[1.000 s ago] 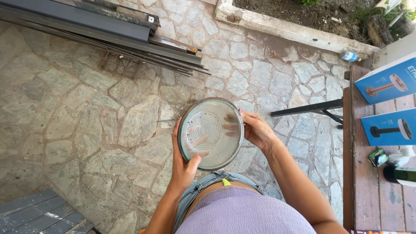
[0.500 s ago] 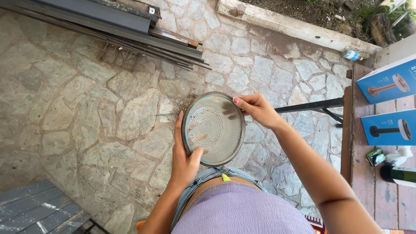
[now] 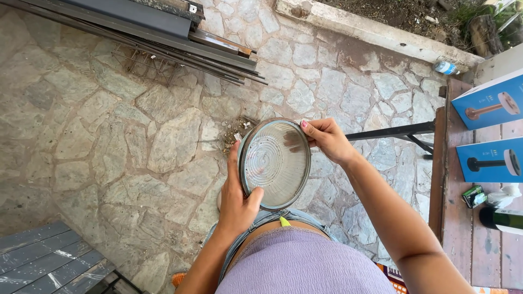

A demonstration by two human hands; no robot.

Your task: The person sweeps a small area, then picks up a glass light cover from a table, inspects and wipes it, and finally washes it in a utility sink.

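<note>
A: We've got the round ribbed glass cover up in front of us, tilted on edge above the stone paving. Our left hand is clasped on its lower left rim, thumb across the front, fingers out of sight behind.

B: And our right hand is pinching the upper right rim, fingertips curled over the metal band. Both hands are grasping the one piece, nothing is loose.

A: So we read this as the inspecting or turning step: the cover is held in the air, well clear of the wooden bench on the right.

B: Over there we see two blue boxes, a dark bottle and a small green pack. None of them is touched.

A: Any further turn would call for one hand to keep the rim firm while the other shifts its pinch. It's glass over stone, so a slip would be costly, we judge.

B: Agreed. Metal bars lie stacked at the top left, well apart from us.
</note>
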